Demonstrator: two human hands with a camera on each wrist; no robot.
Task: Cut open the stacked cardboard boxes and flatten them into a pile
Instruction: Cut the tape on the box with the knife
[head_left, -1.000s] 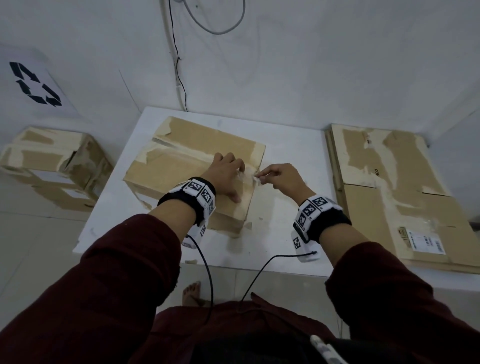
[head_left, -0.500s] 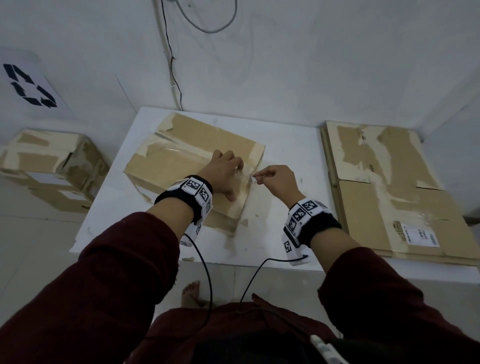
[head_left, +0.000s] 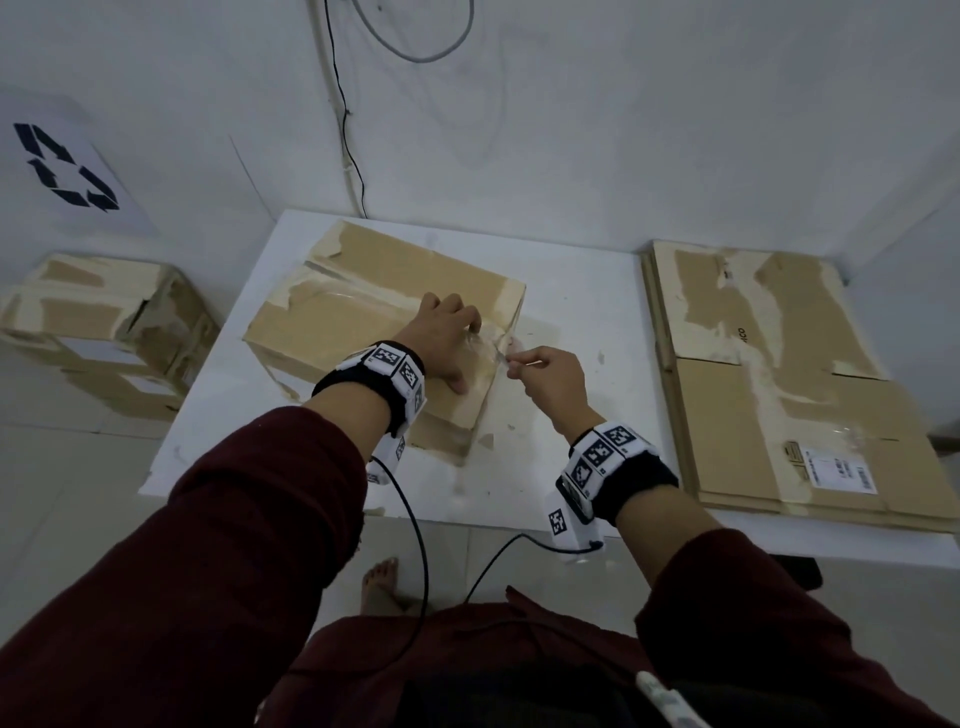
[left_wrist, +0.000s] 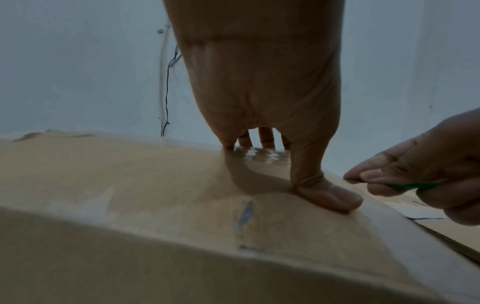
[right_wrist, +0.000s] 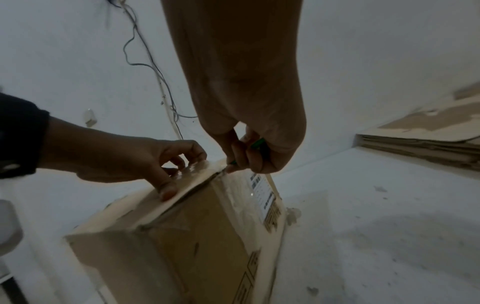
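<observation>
On the cardboard box (head_left: 363, 322), the left hand (head_left: 441, 338) presses down with curled fingertips and flat thumb, while the right hand (head_left: 550, 382) pinches a green-handled cutter (right_wrist: 257, 144) at the box's right top edge.

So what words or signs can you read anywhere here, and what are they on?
"ico": the tail of a printed word on the flattened cardboard pile; the rest is torn off.
Recycling arrows, a sign without words, on a white sheet on the wall.
Shipping label on the pile: barcode and print too small to read.
Label on the side of the box on the table: blurred, unreadable.
Wrist band squares: patterns only, no words.
</observation>
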